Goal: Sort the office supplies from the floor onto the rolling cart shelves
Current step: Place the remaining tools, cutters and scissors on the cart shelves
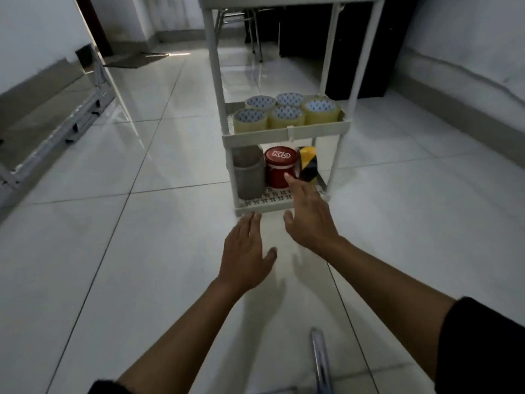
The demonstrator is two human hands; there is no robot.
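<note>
A white rolling cart [284,133] stands on the tiled floor ahead of me. Its middle shelf carries several rolls of clear packing tape [285,115]. On the bottom shelf stand a grey roll stack [248,173], a red tape stack [279,167] and a yellow-black striped tape roll [309,163]. My right hand [308,214] is stretched out flat with its fingertips at the red stack. My left hand [245,251] hovers open and flat over the floor just before the cart's bottom edge. Neither hand holds anything.
A metal frame [85,109] leans along the left wall. Dark furniture and chair legs [252,32] stand behind the cart. A chrome tube [319,356] shows at the bottom of the view. White tiles spread all around.
</note>
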